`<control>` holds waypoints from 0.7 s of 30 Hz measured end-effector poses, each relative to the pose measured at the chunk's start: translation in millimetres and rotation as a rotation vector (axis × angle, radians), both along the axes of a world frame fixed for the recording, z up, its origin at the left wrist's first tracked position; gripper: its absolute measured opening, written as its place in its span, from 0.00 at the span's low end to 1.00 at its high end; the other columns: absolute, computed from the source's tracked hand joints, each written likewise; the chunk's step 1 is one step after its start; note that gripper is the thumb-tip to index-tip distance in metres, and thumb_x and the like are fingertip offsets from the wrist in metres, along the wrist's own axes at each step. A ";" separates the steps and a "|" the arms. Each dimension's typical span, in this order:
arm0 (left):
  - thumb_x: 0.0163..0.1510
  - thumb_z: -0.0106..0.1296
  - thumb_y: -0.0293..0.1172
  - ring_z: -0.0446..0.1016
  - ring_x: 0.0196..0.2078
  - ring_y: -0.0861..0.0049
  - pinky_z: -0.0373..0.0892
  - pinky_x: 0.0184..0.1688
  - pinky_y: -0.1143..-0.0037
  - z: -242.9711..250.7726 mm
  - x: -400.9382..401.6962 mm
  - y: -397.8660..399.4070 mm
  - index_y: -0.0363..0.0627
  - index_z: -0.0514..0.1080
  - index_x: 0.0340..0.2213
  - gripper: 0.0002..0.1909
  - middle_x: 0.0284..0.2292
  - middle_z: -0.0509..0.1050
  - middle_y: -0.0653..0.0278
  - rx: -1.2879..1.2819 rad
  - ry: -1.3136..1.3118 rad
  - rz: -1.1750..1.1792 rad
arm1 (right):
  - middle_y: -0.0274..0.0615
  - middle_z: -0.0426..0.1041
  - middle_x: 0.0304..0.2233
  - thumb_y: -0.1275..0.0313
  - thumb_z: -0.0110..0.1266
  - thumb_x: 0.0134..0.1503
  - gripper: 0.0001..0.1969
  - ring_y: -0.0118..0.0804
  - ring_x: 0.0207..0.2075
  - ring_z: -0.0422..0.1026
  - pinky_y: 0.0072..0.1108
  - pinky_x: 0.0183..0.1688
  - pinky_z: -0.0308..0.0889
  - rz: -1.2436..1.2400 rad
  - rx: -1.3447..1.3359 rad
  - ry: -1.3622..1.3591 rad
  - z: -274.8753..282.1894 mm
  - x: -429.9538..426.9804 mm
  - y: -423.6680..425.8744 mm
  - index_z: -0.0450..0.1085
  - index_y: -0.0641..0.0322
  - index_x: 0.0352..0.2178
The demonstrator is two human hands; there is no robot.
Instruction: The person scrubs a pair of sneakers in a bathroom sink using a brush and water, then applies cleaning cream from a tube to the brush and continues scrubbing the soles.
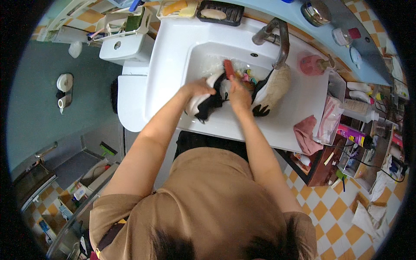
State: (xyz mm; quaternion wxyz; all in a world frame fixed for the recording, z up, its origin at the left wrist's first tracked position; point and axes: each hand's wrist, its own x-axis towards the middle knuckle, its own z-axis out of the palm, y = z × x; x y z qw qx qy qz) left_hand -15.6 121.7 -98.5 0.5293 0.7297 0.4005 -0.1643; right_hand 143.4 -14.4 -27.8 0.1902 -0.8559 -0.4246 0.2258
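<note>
Over the white sink basin (198, 58), my left hand (199, 88) grips a black and white shoe (208, 105). My right hand (240, 94) is closed around a red scrubbing brush (228, 69), whose head is against or just above the shoe's dark edge; contact cannot be told. A second item, off-white and black and probably the other shoe (273, 86), leans in the basin under the tap, right of my right hand. Small colourful things (248, 76) lie in sudsy water behind my right hand, partly hidden.
A metal tap (283, 42) arches over the basin's right side. Soap dishes (239, 14) stand along the back rim, a pink soap bottle (312, 63) at the right. A pink cloth (307, 135) hangs over the front right corner. The toilet (131, 100) is at the left.
</note>
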 end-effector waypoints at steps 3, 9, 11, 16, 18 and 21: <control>0.37 0.65 0.54 0.68 0.55 0.53 0.64 0.56 0.68 9.3 5.1 5.4 0.33 0.56 0.59 0.54 0.52 0.68 0.40 -0.077 0.087 0.025 | 0.53 0.76 0.30 0.61 0.40 0.64 0.18 0.57 0.31 0.75 0.38 0.34 0.68 0.035 0.107 0.096 -18.8 3.3 -1.5 0.69 0.39 0.52; 0.41 0.65 0.53 0.69 0.54 0.58 0.63 0.57 0.70 -0.8 -3.2 5.9 0.28 0.53 0.58 0.54 0.49 0.70 0.40 -0.059 -0.087 0.000 | 0.53 0.75 0.23 0.60 0.45 0.63 0.17 0.57 0.24 0.74 0.42 0.27 0.67 0.054 0.052 0.181 24.6 -36.5 -23.8 0.68 0.29 0.53; 0.40 0.64 0.51 0.70 0.53 0.55 0.65 0.55 0.69 32.5 6.0 15.3 0.35 0.57 0.58 0.50 0.50 0.71 0.43 -0.109 -0.047 0.026 | 0.53 0.75 0.25 0.59 0.44 0.63 0.18 0.57 0.26 0.74 0.42 0.28 0.68 0.116 0.000 0.114 21.6 -35.4 -2.7 0.66 0.29 0.54; 0.35 0.62 0.55 0.67 0.56 0.55 0.63 0.58 0.69 4.9 1.9 2.1 0.36 0.51 0.61 0.58 0.53 0.68 0.40 0.038 -0.001 0.015 | 0.51 0.77 0.32 0.58 0.40 0.64 0.17 0.57 0.32 0.75 0.41 0.35 0.69 -0.071 0.018 0.033 -22.4 -2.5 3.7 0.69 0.34 0.52; 0.35 0.62 0.55 0.66 0.57 0.54 0.62 0.58 0.69 5.0 2.9 6.2 0.36 0.51 0.62 0.58 0.53 0.67 0.40 0.004 -0.037 0.035 | 0.50 0.77 0.34 0.58 0.39 0.64 0.18 0.57 0.32 0.75 0.41 0.35 0.69 -0.075 0.079 -0.041 -47.9 15.2 -5.1 0.69 0.37 0.52; 0.36 0.62 0.55 0.64 0.59 0.54 0.61 0.59 0.68 5.8 8.8 11.9 0.36 0.51 0.62 0.58 0.55 0.66 0.42 -0.064 0.031 0.073 | 0.50 0.77 0.37 0.60 0.41 0.64 0.18 0.55 0.31 0.75 0.38 0.34 0.69 -0.046 -0.146 -0.116 -49.7 4.0 -23.5 0.69 0.42 0.52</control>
